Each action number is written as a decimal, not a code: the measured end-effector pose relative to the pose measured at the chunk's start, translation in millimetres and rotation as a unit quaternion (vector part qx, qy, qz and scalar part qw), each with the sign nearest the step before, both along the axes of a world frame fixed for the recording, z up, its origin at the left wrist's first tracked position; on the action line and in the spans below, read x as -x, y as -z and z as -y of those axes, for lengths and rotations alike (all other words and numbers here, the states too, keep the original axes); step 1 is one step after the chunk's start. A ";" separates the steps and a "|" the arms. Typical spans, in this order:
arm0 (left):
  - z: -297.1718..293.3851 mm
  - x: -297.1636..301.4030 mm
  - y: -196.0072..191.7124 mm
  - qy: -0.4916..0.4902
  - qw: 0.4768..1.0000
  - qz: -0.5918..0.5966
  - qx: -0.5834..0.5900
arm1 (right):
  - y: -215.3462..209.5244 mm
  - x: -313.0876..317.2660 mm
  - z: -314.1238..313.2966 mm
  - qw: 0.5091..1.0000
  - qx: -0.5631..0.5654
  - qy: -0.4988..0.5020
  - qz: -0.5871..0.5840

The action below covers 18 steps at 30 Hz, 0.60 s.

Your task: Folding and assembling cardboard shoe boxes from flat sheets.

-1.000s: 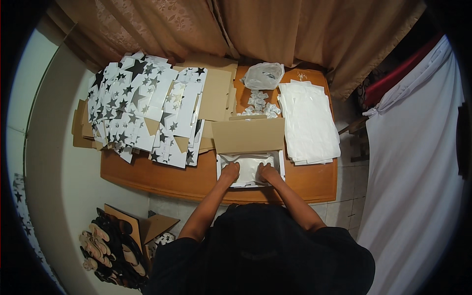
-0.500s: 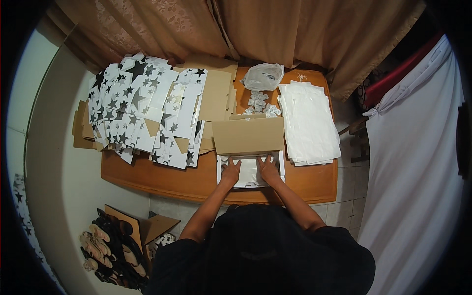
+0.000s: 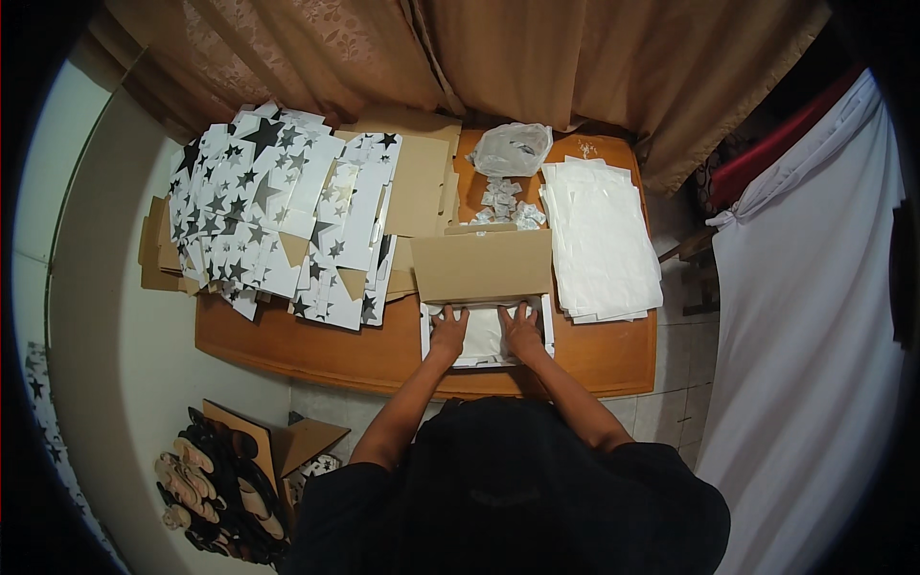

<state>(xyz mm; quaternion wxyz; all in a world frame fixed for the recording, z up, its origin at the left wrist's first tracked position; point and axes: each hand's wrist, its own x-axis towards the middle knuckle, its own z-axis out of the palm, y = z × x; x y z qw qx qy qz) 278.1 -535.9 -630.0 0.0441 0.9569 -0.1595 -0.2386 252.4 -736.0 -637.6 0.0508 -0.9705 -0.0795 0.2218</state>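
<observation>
White paper (image 3: 486,335) lies between and beneath the fingers here as the left hand (image 3: 448,334) and the right hand (image 3: 522,334) press down inside the open box (image 3: 548,331), fingers spread apart on both, the brown lid (image 3: 482,269) standing just beyond the fingertips and a stack of white sheets (image 3: 602,240) off to their right.

The person's left hand (image 3: 448,333) and right hand (image 3: 521,334) are apart, backs up, fingers (image 3: 448,313) spread toward the far side; both bare forearms (image 3: 398,415) converge from the near side.
</observation>
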 end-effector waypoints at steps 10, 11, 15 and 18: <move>-14.6 -18.3 -10.7 0.010 0.990 -0.092 0.103 | -29.6 -4.4 -1.2 0.995 -0.089 0.038 -0.014; -9.3 -20.4 -34.8 0.013 0.983 -0.092 0.159 | -40.1 -5.1 4.4 0.995 -0.088 0.044 -0.015; -27.3 -18.4 -95.0 -0.096 0.945 -0.105 0.296 | -110.2 -1.5 18.1 0.974 -0.172 0.105 0.101; -50.0 -4.1 -100.6 -0.181 0.937 0.058 0.294 | -124.3 0.9 31.2 0.948 -0.188 0.157 0.204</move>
